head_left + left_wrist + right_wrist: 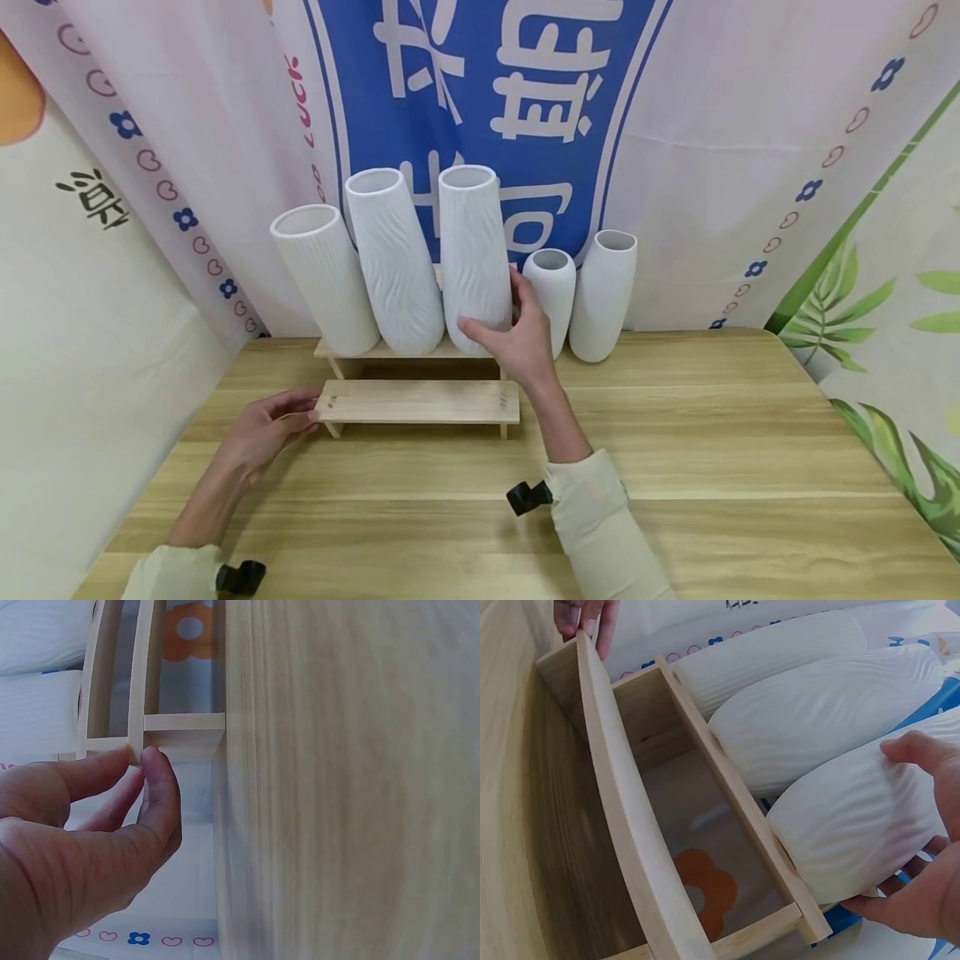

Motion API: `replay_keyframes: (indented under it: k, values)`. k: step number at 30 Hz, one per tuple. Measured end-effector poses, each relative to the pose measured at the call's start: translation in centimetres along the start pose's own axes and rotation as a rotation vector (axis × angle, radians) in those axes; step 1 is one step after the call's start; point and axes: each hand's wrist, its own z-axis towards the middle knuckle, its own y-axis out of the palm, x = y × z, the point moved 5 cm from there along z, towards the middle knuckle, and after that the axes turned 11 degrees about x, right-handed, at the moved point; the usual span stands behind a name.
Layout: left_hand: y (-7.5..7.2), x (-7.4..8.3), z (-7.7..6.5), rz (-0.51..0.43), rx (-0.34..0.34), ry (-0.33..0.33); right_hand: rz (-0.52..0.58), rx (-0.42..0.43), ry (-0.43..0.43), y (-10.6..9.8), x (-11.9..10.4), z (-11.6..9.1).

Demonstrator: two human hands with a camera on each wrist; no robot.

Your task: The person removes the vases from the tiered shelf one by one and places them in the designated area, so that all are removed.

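A two-step wooden display stand (420, 402) is on the table, with white vases on its rear step. My left hand (262, 429) pinches the left end of the lower step board (137, 690) between thumb and fingers. With thumb and fingers spread around its lower part, my right hand (525, 337) grips a tall wavy-textured white vase (474, 250), upright at the rear step's right end. To its left stand another wavy white vase (395, 262) and a ribbed white vase (326, 279). The gripped vase's far side is hidden.
Right of the stand, a short white vase (552, 287) and a taller smooth white vase (603, 296) stand near the wooden table's (712, 467) back edge. A printed cloth (697, 167) hangs behind the vases.
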Motion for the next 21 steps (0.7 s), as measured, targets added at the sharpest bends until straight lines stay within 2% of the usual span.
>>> replay_keyframes:
  k: [12, 21]
  values:
    - [0.1, 0.0, -0.1, 0.025, 0.001, -0.004, -0.029, 0.123, -0.057, -1.6, -0.7, -0.3]
    - [0.0, -0.2, 0.0, 0.009, -0.004, 0.006, -0.093, 0.150, -0.056, -4.6, -1.4, -0.5]
